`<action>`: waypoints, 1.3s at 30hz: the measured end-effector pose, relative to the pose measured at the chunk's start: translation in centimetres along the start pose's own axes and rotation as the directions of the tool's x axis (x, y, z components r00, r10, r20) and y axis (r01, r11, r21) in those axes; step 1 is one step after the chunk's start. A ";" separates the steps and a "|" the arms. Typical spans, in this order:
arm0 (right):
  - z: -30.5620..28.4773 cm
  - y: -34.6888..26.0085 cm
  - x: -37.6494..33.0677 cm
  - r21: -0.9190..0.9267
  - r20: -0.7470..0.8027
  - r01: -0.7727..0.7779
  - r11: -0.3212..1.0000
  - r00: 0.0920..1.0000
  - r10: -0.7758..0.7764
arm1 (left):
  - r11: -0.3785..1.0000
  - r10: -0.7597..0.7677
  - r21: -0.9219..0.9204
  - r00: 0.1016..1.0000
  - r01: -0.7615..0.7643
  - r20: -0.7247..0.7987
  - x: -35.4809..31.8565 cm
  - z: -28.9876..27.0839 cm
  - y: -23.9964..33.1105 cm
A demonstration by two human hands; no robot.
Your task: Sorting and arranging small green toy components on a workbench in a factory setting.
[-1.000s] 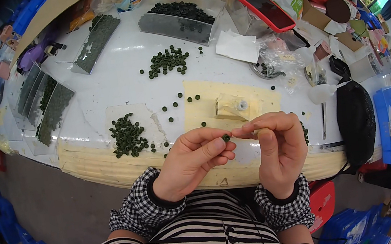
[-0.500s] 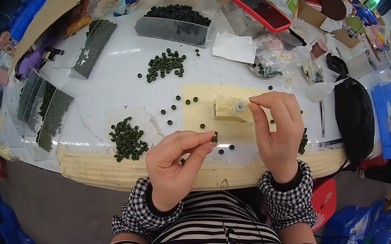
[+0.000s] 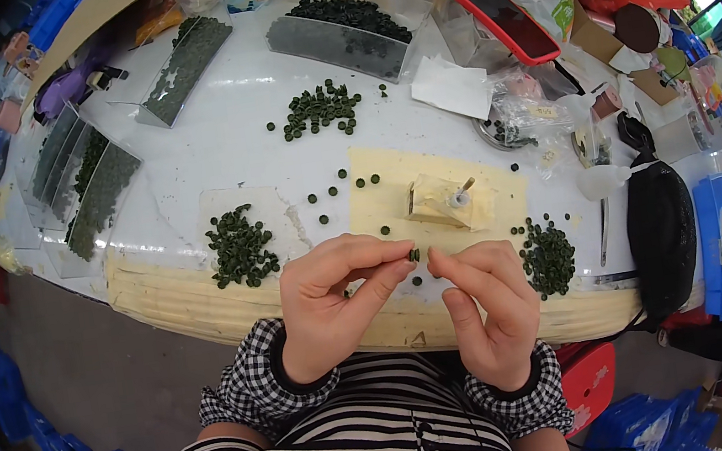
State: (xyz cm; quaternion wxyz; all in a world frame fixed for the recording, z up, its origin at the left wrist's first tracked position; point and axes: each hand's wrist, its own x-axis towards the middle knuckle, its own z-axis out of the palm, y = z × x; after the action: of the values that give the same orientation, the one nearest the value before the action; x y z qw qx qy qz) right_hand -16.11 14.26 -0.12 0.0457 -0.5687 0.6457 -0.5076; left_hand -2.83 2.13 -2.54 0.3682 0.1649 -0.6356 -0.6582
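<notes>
Apparently one disc (image 3: 414, 256) is being handled: the left hand (image 3: 327, 302) pinches it above the worktop (image 3: 225, 148); the right hand (image 3: 501, 312) curls part-open beside it (empty, I think). The next move should need steadiness.

white worktop (image 3: 227, 157) has little green discs (image 3: 550, 260) heaped near right and far middle, yellow sheet (image 3: 505, 198) between those heaps, white napkin (image 3: 451, 88) far right, clear bins (image 3: 110, 194) left
</notes>
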 end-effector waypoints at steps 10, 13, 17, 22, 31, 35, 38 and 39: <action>0.4 0.7 -0.2 0.109 0.027 -0.046 0.993 0.999 0.043 | 0.998 0.017 0.051 0.998 -0.021 0.069 0.4 -0.2 0.2; 0.4 0.9 -0.2 0.122 0.031 -0.052 0.991 0.998 0.049 | 0.998 0.013 0.060 0.997 -0.017 0.075 0.5 -0.2 0.3; 0.4 1.1 -0.3 0.120 0.030 -0.042 0.992 0.999 0.039 | 0.997 0.011 0.073 0.997 -0.016 0.076 0.5 -0.2 0.2; 0.4 1.2 -0.2 0.124 0.035 -0.025 0.992 0.999 0.021 | 0.994 0.026 0.102 0.997 -0.033 0.073 0.6 -0.2 0.3; 0.3 1.1 -0.3 0.125 0.040 -0.010 0.992 0.999 0.005 | 0.992 0.020 0.121 0.998 -0.027 0.057 0.5 -0.1 0.1; 0.1 1.2 -0.2 0.108 0.050 0.000 0.994 0.999 -0.006 | 0.989 0.022 0.146 0.998 -0.031 0.066 0.6 -0.1 0.2; 0.0 1.2 -0.3 0.108 0.056 0.002 0.994 0.998 -0.008 | 0.988 0.027 0.146 0.997 -0.038 0.073 0.5 -0.1 0.2; 0.0 1.1 -0.3 0.108 0.057 0.003 0.994 0.998 -0.009 | 0.989 0.027 0.144 0.997 -0.037 0.074 0.5 -0.1 0.1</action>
State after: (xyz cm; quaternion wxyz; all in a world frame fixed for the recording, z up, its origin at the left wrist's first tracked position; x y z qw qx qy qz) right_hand -16.81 14.30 -1.05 0.0933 -0.5816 0.6139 -0.5255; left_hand -3.10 1.74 -2.29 0.3425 0.1572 -0.6974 -0.6095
